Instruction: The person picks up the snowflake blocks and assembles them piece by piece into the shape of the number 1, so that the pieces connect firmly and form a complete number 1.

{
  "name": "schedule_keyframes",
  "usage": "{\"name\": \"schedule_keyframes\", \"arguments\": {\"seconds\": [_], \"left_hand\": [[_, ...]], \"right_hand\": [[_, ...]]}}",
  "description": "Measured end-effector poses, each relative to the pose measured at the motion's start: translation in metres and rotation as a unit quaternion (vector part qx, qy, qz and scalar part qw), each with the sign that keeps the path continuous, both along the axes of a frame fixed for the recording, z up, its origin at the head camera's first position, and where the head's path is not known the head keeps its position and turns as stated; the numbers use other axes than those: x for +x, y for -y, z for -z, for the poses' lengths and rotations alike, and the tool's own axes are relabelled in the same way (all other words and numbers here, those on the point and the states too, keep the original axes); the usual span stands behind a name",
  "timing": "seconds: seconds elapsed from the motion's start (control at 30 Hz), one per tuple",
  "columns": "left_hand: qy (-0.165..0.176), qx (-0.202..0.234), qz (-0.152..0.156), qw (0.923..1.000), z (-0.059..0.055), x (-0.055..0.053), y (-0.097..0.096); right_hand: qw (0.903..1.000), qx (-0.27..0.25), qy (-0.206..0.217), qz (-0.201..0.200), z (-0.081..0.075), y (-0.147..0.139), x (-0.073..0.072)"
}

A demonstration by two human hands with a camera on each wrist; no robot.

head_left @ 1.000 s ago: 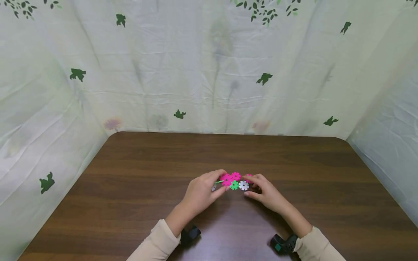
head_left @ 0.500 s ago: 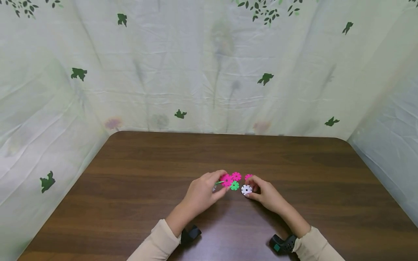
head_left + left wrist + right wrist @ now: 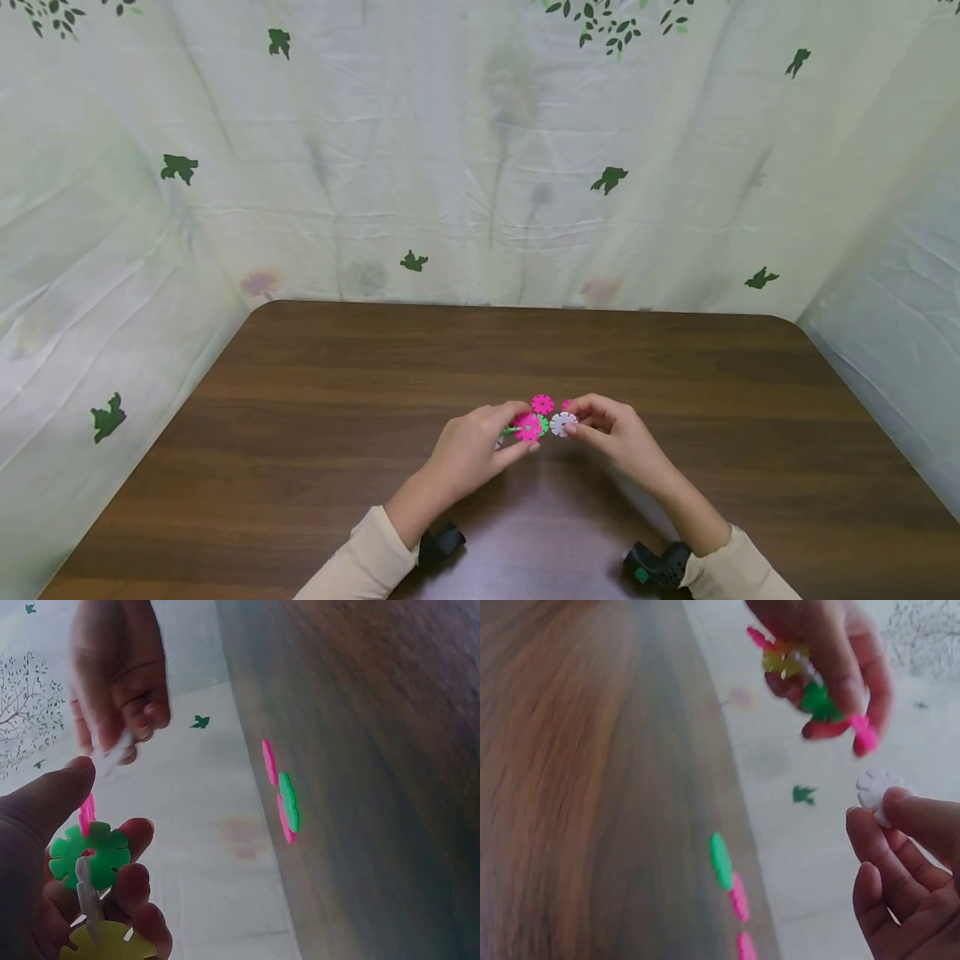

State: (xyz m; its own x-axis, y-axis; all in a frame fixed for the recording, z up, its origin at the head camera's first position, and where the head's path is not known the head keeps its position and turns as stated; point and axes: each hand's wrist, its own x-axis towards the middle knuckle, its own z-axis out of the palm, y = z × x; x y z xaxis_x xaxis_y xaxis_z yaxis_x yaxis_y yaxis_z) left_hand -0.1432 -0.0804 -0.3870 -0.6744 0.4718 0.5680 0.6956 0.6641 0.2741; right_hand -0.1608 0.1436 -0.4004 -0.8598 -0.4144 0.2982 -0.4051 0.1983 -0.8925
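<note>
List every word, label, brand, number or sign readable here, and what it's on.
No readable text in any view.
White disc, linked discs: no lettering visible.
Backdrop: printed leaf and bird shapes, no words.
Black right-wrist device: green patch; any marking too small to read.

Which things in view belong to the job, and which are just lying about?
In the job:
chain of joined discs, in the left hand
white disc, pinched by the right hand

Lying about, possibly spare parts:
green disc on the table
two pink discs beside it
</note>
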Motion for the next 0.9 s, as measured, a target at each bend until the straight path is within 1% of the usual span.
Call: {"name": "schedule_keyframes", "arguments": {"seconds": [0.1,0.27,0.43,0.5,0.53,0.6,0.73,0.83,0.9], "left_hand": [[-0.002,-0.001,0.009,1.0000,-0.001,0.002,-0.002],[-0.006,0.007,0.032,0.9994,-0.003,0.004,-0.004],[-0.027,0.014,0.048,0.9984,-0.001,0.005,-0.006],[-0.032,0.012,0.050,0.9981,0.000,0.005,-0.006],[-0.031,0.010,0.052,0.9981,0.000,0.005,-0.006],[-0.025,0.007,0.051,0.9983,0.000,0.005,-0.005],[-0.003,-0.013,0.042,0.9990,-0.004,0.005,-0.003],[0.018,-0.024,0.040,0.9987,-0.007,0.005,-0.003],[0.038,-0.018,0.050,0.9979,-0.008,0.006,-0.004]], "right_hand": [[0.9998,-0.010,-0.018,-0.003,-0.005,0.004,0.005],[0.9989,-0.022,-0.042,-0.006,-0.013,0.010,0.013],[0.9950,-0.034,-0.093,-0.014,-0.023,0.015,0.021],[0.9936,-0.037,-0.105,-0.016,-0.023,0.016,0.022],[0.9937,-0.037,-0.105,-0.016,-0.022,0.016,0.021],[0.9954,-0.040,-0.087,-0.013,-0.018,0.016,0.020],[0.9976,-0.061,-0.022,-0.023,-0.009,0.015,0.016],[0.9952,-0.086,0.030,-0.036,-0.005,0.016,0.014],[0.9925,-0.100,0.059,-0.038,-0.004,0.017,0.014]]}}
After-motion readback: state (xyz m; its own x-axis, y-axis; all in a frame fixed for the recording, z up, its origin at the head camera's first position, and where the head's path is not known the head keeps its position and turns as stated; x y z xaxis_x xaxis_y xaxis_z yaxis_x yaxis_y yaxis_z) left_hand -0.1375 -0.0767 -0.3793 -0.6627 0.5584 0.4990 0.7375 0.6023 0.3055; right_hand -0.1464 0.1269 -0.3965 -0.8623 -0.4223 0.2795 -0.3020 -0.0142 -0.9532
